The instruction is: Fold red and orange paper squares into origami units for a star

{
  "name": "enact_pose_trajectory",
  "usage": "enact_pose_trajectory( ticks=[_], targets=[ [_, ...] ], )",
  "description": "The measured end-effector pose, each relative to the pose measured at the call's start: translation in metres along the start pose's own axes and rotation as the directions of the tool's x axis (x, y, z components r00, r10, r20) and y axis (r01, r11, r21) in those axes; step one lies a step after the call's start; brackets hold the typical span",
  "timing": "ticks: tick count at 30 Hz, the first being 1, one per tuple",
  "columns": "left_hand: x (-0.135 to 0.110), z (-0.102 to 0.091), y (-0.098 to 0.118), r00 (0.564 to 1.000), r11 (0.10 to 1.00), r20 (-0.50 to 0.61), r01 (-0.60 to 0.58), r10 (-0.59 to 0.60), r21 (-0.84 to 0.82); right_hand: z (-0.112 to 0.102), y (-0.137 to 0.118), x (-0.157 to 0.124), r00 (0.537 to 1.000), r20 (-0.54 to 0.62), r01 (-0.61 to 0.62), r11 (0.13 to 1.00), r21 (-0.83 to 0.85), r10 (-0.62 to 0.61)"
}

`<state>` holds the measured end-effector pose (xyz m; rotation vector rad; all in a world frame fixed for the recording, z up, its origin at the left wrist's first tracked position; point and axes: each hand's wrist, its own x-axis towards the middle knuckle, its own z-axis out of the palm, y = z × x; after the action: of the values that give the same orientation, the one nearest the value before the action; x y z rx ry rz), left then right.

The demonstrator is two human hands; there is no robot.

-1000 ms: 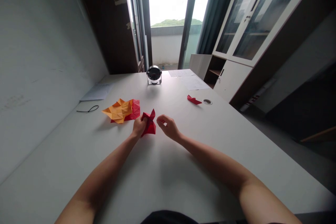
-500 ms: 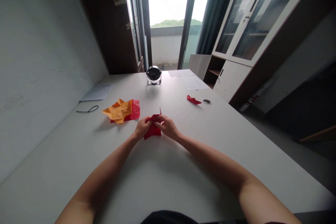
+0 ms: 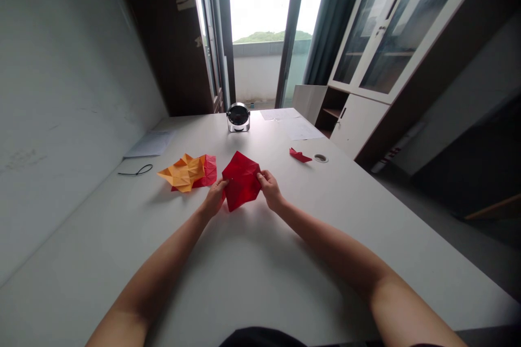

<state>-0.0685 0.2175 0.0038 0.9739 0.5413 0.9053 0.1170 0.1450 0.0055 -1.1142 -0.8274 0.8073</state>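
Observation:
A creased sheet of red origami paper spans the gap between my hands, mostly spread out above the table. My left hand pinches its left edge, thumb on top. At the right edge, my right hand grips the paper between thumb and fingers. Left of my left hand lies unfolded, creased orange paper, overlapping a creased pinkish-red paper. A small folded red paper boat rests farther off to the right.
On the white table a round black device on a metal stand stands at the back. A roll of tape lies beside the boat. A black cable tie and papers are at left; more sheets lie at back right.
The red paper has gone from a small folded shape to a much wider, opened sheet. My hands have moved apart, each still holding an edge.

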Motion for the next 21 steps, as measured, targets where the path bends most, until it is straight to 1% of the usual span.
enact_pose_trajectory(
  ticks=[2, 4, 6, 8, 12, 14, 16, 19, 21],
  targets=[
    [-0.002, 0.001, 0.003, 1.0, 0.998, 0.023, 0.022, -0.021, -0.052, 0.0, -0.001, 0.0, 0.996, 0.061, -0.077, 0.994, 0.074, 0.072],
    [-0.004, 0.002, 0.007, 0.999, 0.996, 0.043, 0.036, -0.033, -0.082, 0.0, -0.002, -0.001, 0.99, 0.109, -0.102, 0.99, 0.093, 0.092],
    [-0.005, 0.003, 0.01, 0.999, 0.995, 0.043, 0.027, -0.023, -0.092, -0.001, -0.002, -0.002, 0.989, 0.124, -0.094, 0.993, 0.064, 0.086],
    [-0.006, 0.003, 0.012, 1.0, 0.997, 0.019, 0.009, -0.007, -0.077, -0.002, -0.001, -0.002, 0.991, 0.11, -0.073, 0.997, 0.013, 0.072],
    [-0.005, 0.001, 0.011, 0.999, 1.0, -0.022, -0.025, 0.025, -0.002, -0.003, -0.001, -0.001, 0.998, 0.06, 0.038, 0.995, -0.097, -0.032],
    [-0.004, 0.001, 0.01, 0.999, 0.999, -0.014, -0.036, 0.036, 0.016, -0.003, -0.002, -0.002, 0.995, 0.082, 0.065, 0.989, -0.131, -0.054],
    [-0.003, 0.0, 0.01, 0.999, 0.999, 0.004, -0.046, 0.046, 0.014, -0.001, -0.004, -0.004, 0.992, 0.125, 0.045, 0.991, -0.124, -0.029],
    [-0.002, -0.001, 0.009, 0.998, 0.998, 0.014, -0.058, 0.058, 0.011, 0.0, -0.005, -0.006, 0.986, 0.163, -0.021, 0.998, -0.059, 0.031],
    [-0.002, -0.001, 0.007, 0.998, 0.997, 0.013, -0.069, 0.068, 0.032, 0.0, -0.004, -0.007, 0.983, 0.176, -0.037, 0.997, -0.072, 0.049]
  ],
)
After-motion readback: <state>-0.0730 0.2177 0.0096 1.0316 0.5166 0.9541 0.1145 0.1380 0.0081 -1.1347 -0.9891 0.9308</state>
